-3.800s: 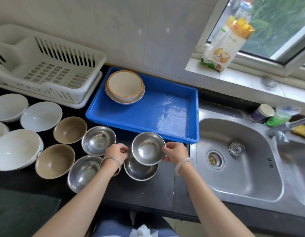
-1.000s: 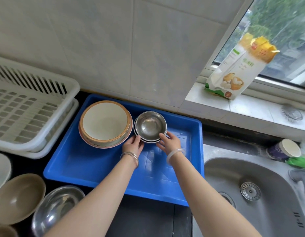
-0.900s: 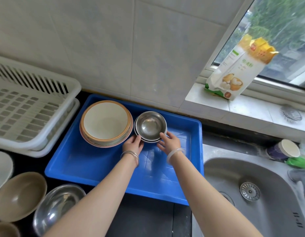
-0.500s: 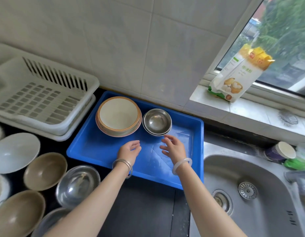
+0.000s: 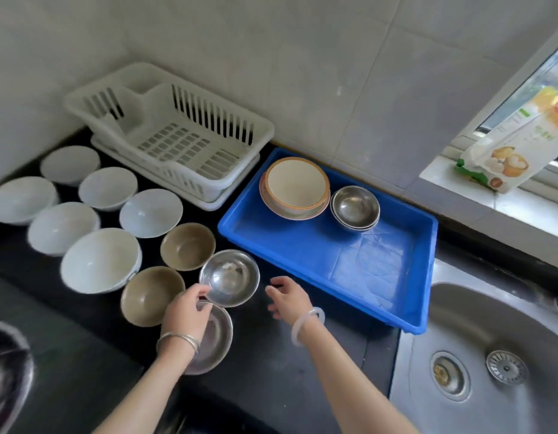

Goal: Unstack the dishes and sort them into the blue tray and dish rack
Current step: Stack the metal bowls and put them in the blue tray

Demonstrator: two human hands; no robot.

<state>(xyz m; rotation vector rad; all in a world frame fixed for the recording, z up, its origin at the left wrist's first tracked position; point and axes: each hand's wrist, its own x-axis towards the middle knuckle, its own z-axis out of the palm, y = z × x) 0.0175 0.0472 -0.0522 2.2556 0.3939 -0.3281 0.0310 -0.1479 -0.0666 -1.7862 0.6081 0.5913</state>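
Note:
The blue tray (image 5: 327, 261) holds a stack of cream bowls with orange rims (image 5: 298, 186) and a stack of small steel bowls (image 5: 355, 208) at its far end. Left of it the white dish rack (image 5: 177, 136) stands with nothing in it. On the black counter a steel bowl (image 5: 229, 277) overlaps a second steel bowl (image 5: 213, 339). My left hand (image 5: 187, 311) pinches the near-left rim of the upper bowl. My right hand (image 5: 287, 297) hovers just right of that bowl with relaxed fingers, holding nothing.
Two brown bowls (image 5: 187, 245) and several white bowls (image 5: 100, 267) sit on the counter to the left. A steel sink (image 5: 474, 355) lies to the right. A food bag (image 5: 515, 151) leans on the windowsill. A dark pot (image 5: 5, 371) is at the bottom left.
Both hands let go of the small steel bowls in the tray and drew back to the counter. My left hand now pinches the rim of another steel bowl.

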